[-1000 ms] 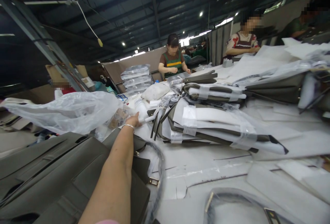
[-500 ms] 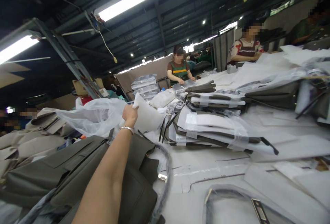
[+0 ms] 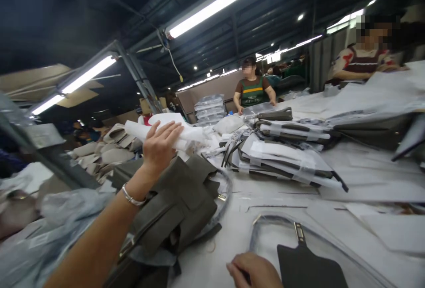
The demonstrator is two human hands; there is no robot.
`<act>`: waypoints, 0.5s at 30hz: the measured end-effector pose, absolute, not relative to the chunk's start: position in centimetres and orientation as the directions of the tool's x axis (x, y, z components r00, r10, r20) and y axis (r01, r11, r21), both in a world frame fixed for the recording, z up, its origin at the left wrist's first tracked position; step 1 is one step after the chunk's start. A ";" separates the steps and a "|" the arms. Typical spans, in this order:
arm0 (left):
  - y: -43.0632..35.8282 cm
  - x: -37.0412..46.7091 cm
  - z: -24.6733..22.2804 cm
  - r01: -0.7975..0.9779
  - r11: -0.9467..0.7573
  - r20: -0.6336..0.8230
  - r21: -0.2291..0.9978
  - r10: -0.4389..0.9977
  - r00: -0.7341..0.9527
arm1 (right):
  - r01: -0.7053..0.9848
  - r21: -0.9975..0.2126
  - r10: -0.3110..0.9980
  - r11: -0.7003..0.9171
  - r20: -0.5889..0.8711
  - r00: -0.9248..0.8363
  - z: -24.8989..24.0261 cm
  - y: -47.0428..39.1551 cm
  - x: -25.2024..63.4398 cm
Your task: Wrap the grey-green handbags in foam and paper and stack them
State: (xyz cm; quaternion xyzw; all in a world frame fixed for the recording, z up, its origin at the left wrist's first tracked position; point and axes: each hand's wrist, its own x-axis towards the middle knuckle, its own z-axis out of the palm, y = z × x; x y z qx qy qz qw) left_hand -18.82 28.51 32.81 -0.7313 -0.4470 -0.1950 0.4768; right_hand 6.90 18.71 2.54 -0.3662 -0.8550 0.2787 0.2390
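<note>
My left hand (image 3: 161, 144), with a silver bangle at the wrist, reaches forward, fingers stretched out over a white sheet of thin wrapping material (image 3: 181, 132). Below it lies a pile of dark olive-grey bags (image 3: 175, 195), flaps folded over one another. At the bottom edge my right hand (image 3: 255, 270) is curled, partly cut off; whatever is inside it is hidden. Just right of it is a dark flat bag piece (image 3: 310, 266) joined to a gold-coloured buckle (image 3: 299, 233). A plastic-wrapped strap (image 3: 265, 220) curves behind that hand.
Plastic-wrapped dark bags (image 3: 282, 159) are stacked mid-table. White sheets (image 3: 381, 230) spread over the right side. Beige bag pieces (image 3: 113, 146) and clear plastic bags (image 3: 69, 217) lie left. One co-worker (image 3: 254, 91) stands across the table, another (image 3: 365, 64) at far right.
My left hand, earlier closed on white material, now has its fingers spread over a white sheet. My right hand has come into view below. The view has swung left.
</note>
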 end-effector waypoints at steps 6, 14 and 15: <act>18.4 -24.2 34.1 0.917 0.222 0.840 -0.331 0.513 0.179 | 0.448 -0.688 0.740 0.571 0.196 -0.643 4.5 17.4 7.6; 8.3 -17.9 25.9 0.950 -0.098 0.758 -0.297 0.581 0.297 | 0.171 -0.856 0.789 0.488 0.348 -0.506 7.4 16.4 8.2; 7.4 -16.3 23.5 0.948 -0.171 0.733 -0.267 0.603 0.315 | 0.139 -0.895 0.852 0.423 0.341 -0.398 7.9 16.7 8.6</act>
